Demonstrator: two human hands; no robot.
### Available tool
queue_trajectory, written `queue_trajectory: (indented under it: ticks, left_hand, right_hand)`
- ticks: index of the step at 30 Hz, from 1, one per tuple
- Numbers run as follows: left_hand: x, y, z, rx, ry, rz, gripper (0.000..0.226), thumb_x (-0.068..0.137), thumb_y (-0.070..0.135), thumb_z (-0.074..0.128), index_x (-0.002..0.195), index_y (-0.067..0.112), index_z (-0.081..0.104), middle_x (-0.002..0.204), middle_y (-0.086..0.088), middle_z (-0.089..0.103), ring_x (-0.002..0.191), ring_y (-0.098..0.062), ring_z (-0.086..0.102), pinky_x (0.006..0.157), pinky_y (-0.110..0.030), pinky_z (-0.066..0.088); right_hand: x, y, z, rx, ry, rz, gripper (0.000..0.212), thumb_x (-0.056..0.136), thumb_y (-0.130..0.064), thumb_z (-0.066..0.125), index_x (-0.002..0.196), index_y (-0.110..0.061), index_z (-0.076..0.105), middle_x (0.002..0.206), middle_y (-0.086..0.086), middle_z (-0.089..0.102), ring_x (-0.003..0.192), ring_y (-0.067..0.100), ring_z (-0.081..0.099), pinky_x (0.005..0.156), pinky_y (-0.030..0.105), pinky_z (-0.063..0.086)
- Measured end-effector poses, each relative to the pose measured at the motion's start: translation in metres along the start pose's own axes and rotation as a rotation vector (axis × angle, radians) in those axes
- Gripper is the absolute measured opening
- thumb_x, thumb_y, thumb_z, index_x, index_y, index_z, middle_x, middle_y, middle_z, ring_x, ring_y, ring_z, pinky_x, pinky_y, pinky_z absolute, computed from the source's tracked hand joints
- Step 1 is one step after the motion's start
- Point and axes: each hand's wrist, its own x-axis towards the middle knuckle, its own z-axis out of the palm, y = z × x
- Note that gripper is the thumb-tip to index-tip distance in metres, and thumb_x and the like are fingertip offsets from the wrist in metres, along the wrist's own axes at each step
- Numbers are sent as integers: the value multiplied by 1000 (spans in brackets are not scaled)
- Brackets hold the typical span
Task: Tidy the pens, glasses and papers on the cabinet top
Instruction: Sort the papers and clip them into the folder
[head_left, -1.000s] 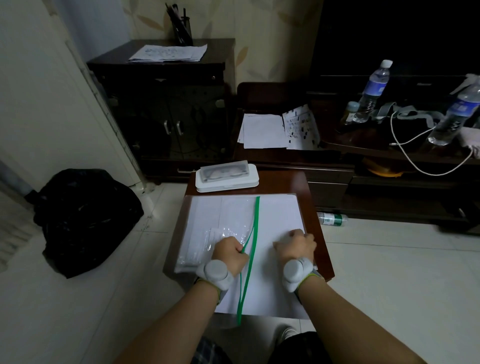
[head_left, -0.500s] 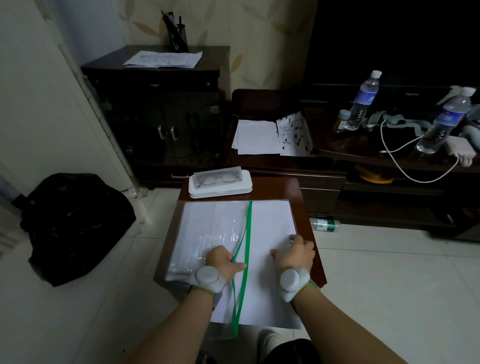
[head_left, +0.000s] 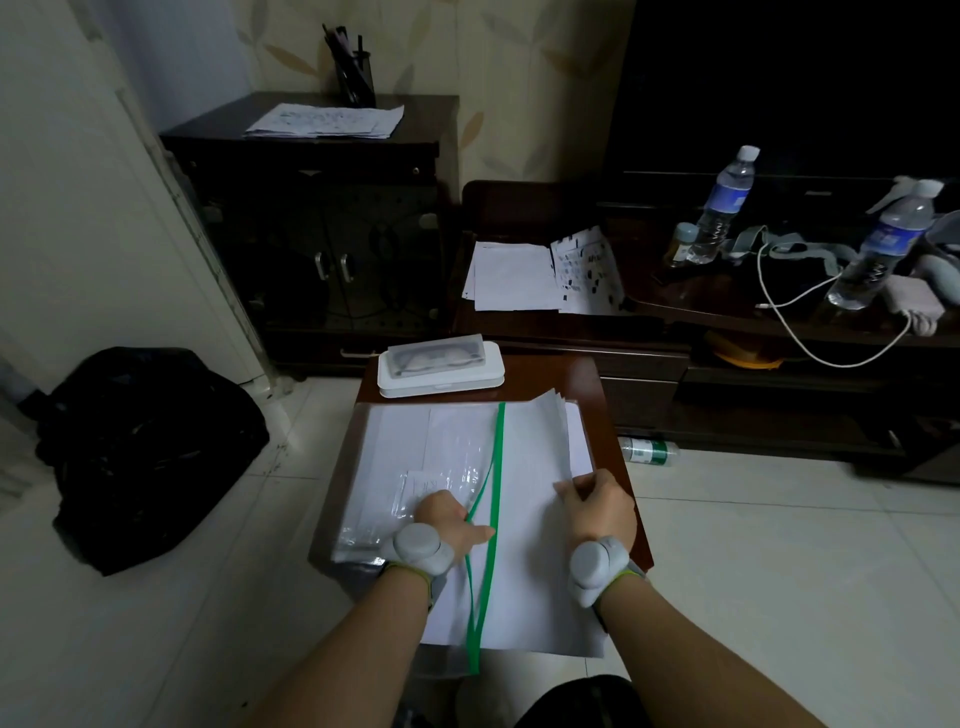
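Head view looked down on a small wooden table (head_left: 597, 379) where both hands worked a clear zip folder (head_left: 415, 467) with a green zip strip (head_left: 496, 467). The left hand (head_left: 447, 519) lay on the plastic with fingers curled, its thumb hooked under the strip, holding the mouth apart. Just right of that grip, the right hand (head_left: 597, 512) pinched the edge of a stack of white papers (head_left: 535, 519) lying partly inside the folder, its far corner lifted. Beyond both grips, at the table's far edge, sat a white glasses case (head_left: 441, 369). Further off, a dark cabinet (head_left: 311, 208) carried loose sheets (head_left: 324, 120) and a pen holder (head_left: 356, 73).
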Motion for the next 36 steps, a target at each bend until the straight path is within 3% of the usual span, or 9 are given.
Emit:
queue_trajectory:
  ticks: [3,6,9,14,18,22,30,36]
  left_hand:
    - [0,-1,0,-3,-9,0,46,75,25,77,60,20,33,64,5,38,75,-17,44,66,-22,35]
    - [0,-1,-1,5,-20,1,47,75,26,76,59,20,32,69,2,41,74,-17,44,66,-22,34]
    - [-1,1,-2,26,-36,3,48,76,26,75,57,20,31,61,4,35,61,-14,40,66,-22,33]
    - [-1,3,-5,65,-62,9,48,76,28,74,55,20,32,61,3,36,68,-17,42,66,-22,33]
    - [-5,1,-1,-69,49,45,43,78,12,68,56,21,32,69,-3,43,71,-17,41,63,-21,33]
    - [-15,-6,-7,-46,238,112,26,79,-9,46,75,16,41,66,6,41,70,-20,48,60,-21,35]
    - [-16,-13,-28,100,330,158,24,81,-10,40,90,12,39,65,4,37,66,-19,45,57,-25,34]
    - [-13,-12,-36,111,343,136,26,83,-10,41,107,-3,46,98,-22,60,87,-37,59,62,-30,38]
  right_hand:
    - [0,-2,0,-39,-15,31,22,86,-32,64,74,-20,50,91,9,68,88,31,62,67,30,44]
    - [2,-2,1,-40,-16,10,22,83,-31,67,72,-21,51,101,8,62,99,30,56,77,33,47]
    - [4,0,4,-137,49,-48,19,79,-32,70,79,-14,62,114,9,49,110,29,43,90,33,42]
    - [6,-2,1,-57,-184,50,30,89,-39,56,91,-9,61,105,15,63,96,33,59,80,36,48]
    - [7,2,0,-30,-233,36,29,94,-30,51,103,-6,65,113,19,64,106,37,58,85,36,47]
    - [10,0,-10,50,-175,63,31,97,-23,49,118,-3,60,125,20,59,117,37,53,94,35,42]
    - [30,15,-42,-26,-157,138,31,98,-18,45,119,0,60,127,22,57,121,37,51,96,33,40]
    - [29,23,-56,-58,-211,156,32,97,-21,47,117,-1,62,124,20,60,118,35,53,93,30,41]
